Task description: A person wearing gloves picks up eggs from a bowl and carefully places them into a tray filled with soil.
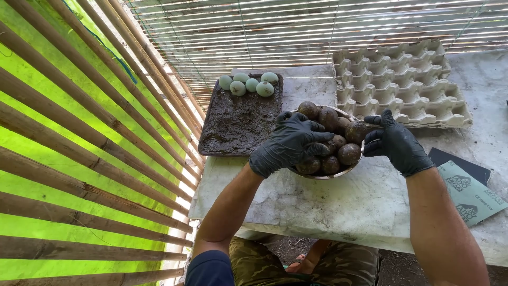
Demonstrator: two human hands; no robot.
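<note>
A metal bowl (317, 176) full of mud-coated eggs (349, 153) sits on the pale table. My left hand (288, 143), in a black glove, reaches into the bowl with its fingers curled over one coated egg. My right hand (397, 143), also in a black glove, pinches another coated egg (357, 131) at the bowl's right rim. Behind the bowl to the left lies a tray of dark mud (238, 124) with several clean pale green eggs (248, 83) at its far end.
A stack of empty grey egg cartons (399, 85) stands at the back right. Sheets of sandpaper (468, 193) lie at the right edge. A bamboo slat wall (90, 137) runs along the left. My knees show under the table's front edge.
</note>
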